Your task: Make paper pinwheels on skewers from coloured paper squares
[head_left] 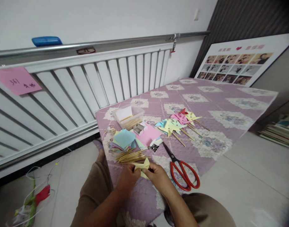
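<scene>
Between both hands is a pale yellow paper pinwheel [144, 164], its points folded up, low over the near end of the table. My left hand [129, 177] pinches its left side, and my right hand [158, 176] grips its right side with closed fingers. Just beyond lie a bundle of thin wooden sticks [131, 156] and a stack of coloured paper squares [124, 138]. A small packet of dark metal pins [155, 147] rests by a pink paper sheet [148, 134]. Red-handled scissors [179, 168] lie right of my right hand.
Several finished pinwheels on sticks [175, 126] lie farther right on the flowered purple tablecloth [154, 192]. A clear plastic box [137, 112] holding sticks and a small open carton [138, 128] stand at the left. A white radiator [125, 75] runs along the table's left side.
</scene>
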{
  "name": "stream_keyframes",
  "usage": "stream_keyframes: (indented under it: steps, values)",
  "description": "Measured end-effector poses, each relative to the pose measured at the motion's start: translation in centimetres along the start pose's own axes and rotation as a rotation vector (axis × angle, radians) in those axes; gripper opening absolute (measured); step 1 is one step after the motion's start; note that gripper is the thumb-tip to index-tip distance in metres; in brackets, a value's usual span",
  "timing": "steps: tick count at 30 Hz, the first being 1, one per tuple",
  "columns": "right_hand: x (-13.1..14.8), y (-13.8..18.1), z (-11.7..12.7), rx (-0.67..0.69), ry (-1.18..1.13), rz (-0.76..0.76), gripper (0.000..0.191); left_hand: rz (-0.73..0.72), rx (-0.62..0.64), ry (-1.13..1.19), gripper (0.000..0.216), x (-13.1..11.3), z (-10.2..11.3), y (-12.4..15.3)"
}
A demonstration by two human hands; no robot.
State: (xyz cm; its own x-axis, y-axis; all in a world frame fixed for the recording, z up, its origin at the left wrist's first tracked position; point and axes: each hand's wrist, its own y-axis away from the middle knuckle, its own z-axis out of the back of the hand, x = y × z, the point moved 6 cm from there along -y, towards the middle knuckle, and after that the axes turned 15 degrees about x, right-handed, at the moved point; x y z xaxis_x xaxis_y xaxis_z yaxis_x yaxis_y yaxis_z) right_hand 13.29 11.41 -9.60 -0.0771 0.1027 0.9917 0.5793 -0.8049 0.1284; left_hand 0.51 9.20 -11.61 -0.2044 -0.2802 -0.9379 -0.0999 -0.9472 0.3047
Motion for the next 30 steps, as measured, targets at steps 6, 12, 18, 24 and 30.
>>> stream_keyframes:
  steps: [6,12,18,24,30]
  values:
    - [-0.08,-0.03,-0.1,0.004,-0.001,-0.008,0.018,-0.006,-0.016,0.008,0.015,0.05,0.08,0.0]
    - [-0.51,-0.14,-0.11,0.0,-0.009,-0.018,0.017,-0.03,-0.02,0.018,0.02,-0.45,0.13,0.15]
    - [-0.59,-0.12,-0.27,0.012,-0.03,-0.016,0.016,-0.043,-0.038,0.002,0.017,0.27,0.22,-0.01]
    - [-0.44,-0.05,-0.11,0.017,-0.05,-0.022,0.019,-0.039,0.01,0.033,0.017,0.04,0.13,0.06]
    - [-0.13,0.08,-0.12,0.042,-0.06,-0.03,0.022,-0.053,0.108,0.086,0.023,-0.54,-0.03,0.24]
